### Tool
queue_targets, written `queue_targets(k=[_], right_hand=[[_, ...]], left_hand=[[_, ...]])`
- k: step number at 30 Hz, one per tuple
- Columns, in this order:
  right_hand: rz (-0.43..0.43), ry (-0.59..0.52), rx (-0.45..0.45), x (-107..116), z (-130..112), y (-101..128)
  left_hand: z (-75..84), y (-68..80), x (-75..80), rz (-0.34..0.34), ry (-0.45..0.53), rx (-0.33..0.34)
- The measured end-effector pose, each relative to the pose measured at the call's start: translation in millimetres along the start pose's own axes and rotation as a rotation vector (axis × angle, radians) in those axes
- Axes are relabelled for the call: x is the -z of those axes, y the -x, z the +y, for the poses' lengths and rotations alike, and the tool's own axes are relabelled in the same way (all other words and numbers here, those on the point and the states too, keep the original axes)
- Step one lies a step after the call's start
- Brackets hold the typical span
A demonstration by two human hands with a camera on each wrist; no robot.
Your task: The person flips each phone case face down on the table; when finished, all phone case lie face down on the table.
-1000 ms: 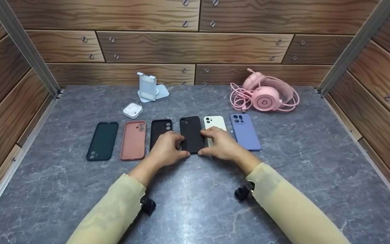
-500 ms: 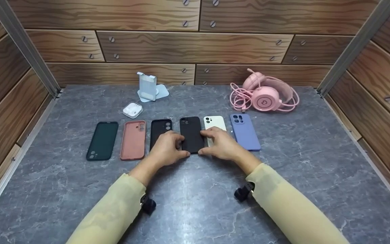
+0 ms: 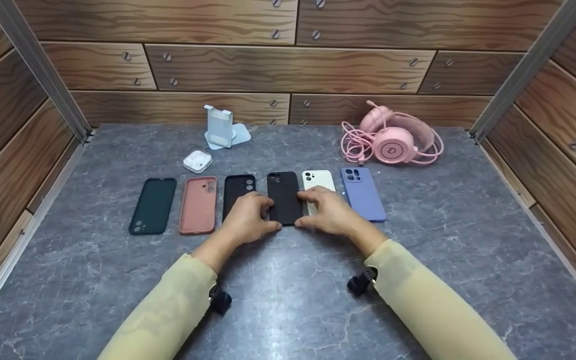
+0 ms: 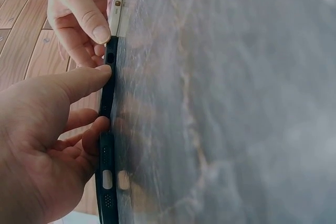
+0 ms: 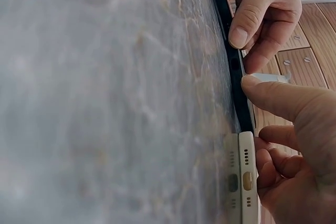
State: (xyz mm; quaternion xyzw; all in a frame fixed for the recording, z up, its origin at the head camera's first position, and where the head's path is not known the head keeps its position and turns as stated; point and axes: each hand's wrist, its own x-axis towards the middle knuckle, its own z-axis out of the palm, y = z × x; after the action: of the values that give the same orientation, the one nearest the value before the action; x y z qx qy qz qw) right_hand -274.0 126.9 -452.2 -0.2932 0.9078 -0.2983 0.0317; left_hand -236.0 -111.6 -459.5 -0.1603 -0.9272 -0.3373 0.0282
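Two hands are at a black phone case [image 3: 284, 199] that lies flat on the table, its back facing up. My left hand [image 3: 247, 218] holds its left side, thumb at the lower left corner. On the opposite side my right hand [image 3: 329, 212] has its thumb at the lower right corner and a finger along the right edge. Both wrist views show the thumbs on the case's bottom edge. Left of it, another black phone case [image 3: 238, 187] is partly hidden by the left hand. A white phone case [image 3: 319, 179] lies partly under the right hand.
The row also has a dark green phone case [image 3: 153, 206] and a pink one [image 3: 198, 205] at left, and a blue phone case [image 3: 363, 194] at right. Behind are boxed white earphones [image 3: 197, 161], a light blue phone stand [image 3: 220, 127] and pink headphones [image 3: 393, 144]. Wood-patterned walls enclose the table.
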Motion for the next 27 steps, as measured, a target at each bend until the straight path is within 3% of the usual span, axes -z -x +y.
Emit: queue_targets(k=[5,10,18,27], right_hand=[[0.026,-0.038,-0.011,2,-1,0],[0.074,-0.105,-0.029,3,-7,0],[0.079,-0.168,0.016,-5,-27,-6],[0.013,-0.142,0.075,-24,-59,-23]], left_hand=[[3.2,3.0,5.8,-0.001,0.024,0.011],[4.2,11.7,25.7,0.023,0.073,0.027],[-24.0,33.5,64.3,0.073,0.111,0.064],[-46.1,47.5,75.4,-0.032,0.023,0.141]])
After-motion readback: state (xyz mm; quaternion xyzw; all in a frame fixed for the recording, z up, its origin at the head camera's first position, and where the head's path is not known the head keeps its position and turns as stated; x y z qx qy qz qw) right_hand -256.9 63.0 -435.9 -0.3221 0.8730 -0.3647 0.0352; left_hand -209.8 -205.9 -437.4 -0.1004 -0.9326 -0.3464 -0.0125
